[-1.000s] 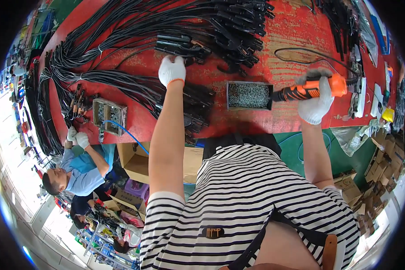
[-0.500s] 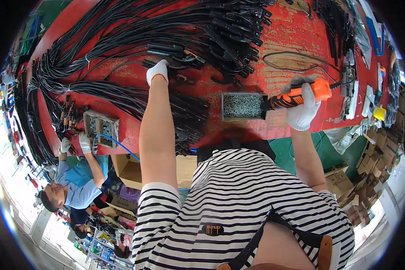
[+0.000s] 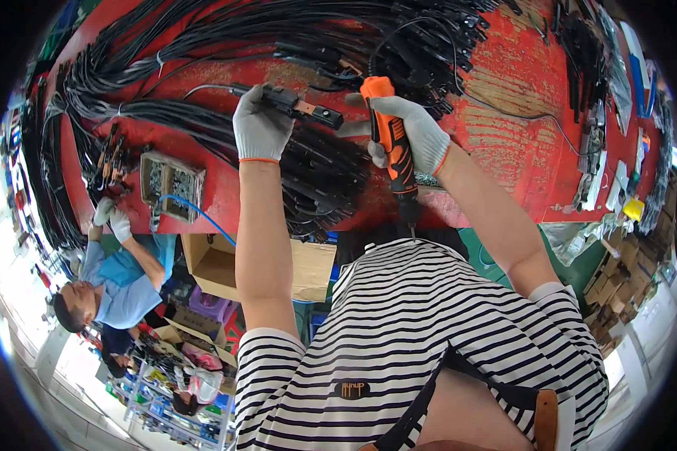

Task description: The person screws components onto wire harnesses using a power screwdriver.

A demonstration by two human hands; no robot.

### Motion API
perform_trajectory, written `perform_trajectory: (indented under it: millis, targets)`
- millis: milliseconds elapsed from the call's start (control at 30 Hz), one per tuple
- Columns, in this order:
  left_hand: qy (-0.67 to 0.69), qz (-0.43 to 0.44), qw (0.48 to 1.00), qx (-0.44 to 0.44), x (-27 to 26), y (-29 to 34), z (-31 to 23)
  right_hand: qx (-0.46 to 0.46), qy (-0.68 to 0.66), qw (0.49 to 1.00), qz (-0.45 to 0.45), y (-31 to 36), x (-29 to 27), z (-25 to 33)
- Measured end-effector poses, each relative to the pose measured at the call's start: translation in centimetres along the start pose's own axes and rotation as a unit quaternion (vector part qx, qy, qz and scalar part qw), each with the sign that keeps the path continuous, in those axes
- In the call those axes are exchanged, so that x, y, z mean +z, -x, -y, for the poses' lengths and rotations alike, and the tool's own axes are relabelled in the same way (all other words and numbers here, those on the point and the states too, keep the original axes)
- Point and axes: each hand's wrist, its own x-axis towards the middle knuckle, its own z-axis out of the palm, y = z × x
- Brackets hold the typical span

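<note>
My gloved left hand (image 3: 263, 129) grips a black electrode holder (image 3: 281, 100) with copper-coloured metal near its right end; a thin cable trails from its left end. My gloved right hand (image 3: 423, 134) is wrapped round an orange and black electric screwdriver (image 3: 391, 134), some fingers stretched out to the left. The tool's bit points down toward my striped shirt. Behind it, a box of screws (image 3: 429, 180) is mostly hidden. A heap of black handles (image 3: 327, 177) lies under and beside the holder. Farther back, another electrode holder (image 3: 308, 54) rests on the red table (image 3: 504, 158).
Bundled black cables (image 3: 120, 71) cover the table's left and far side. The screwdriver's cord (image 3: 504, 113) loops across to the right. At the left, a co-worker's gloved hands (image 3: 113, 218) work beside a wooden screw box (image 3: 171, 184). An open carton (image 3: 210, 263) stands below the table edge.
My left hand has lifted an electrode holder off the table toward me. My right hand has swung the screwdriver left from over the screw box, turning its bit from leftward to downward.
</note>
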Motion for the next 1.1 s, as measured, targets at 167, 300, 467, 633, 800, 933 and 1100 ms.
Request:
perform_trajectory:
  millis: [167,300,467,633,800,933,1100]
  targets:
    - [0.019,0.008,1.000,-0.004,-1.0,2.5,0.0,0.054,-0.125,0.983,0.124,-1.8,3.0,-2.8]
    - [-0.039,-0.020,0.997,0.056,-2.2,2.9,0.2,0.049,-0.130,0.985,0.103,-2.4,3.8,-4.5]
    - [0.001,-0.100,0.993,0.067,-4.6,1.0,-1.6,0.022,-0.076,0.994,0.071,-2.3,5.6,-6.1]
    - [-0.040,-0.141,0.989,0.019,-4.3,1.8,-2.7,0.022,-0.055,0.996,0.071,-1.8,6.2,-7.2]
    - [-0.181,-0.162,0.970,-0.005,-2.8,4.3,-0.9,0.008,-0.041,0.997,0.063,-1.1,7.3,-7.5]
    - [-0.241,-0.192,0.951,0.009,-2.1,5.1,-0.6,-0.003,-0.012,0.998,0.056,-1.0,7.4,-8.0]
    - [-0.219,-0.109,0.970,0.000,-3.6,5.2,-0.1,-0.014,-0.034,0.999,0.040,-1.1,7.8,-8.3]
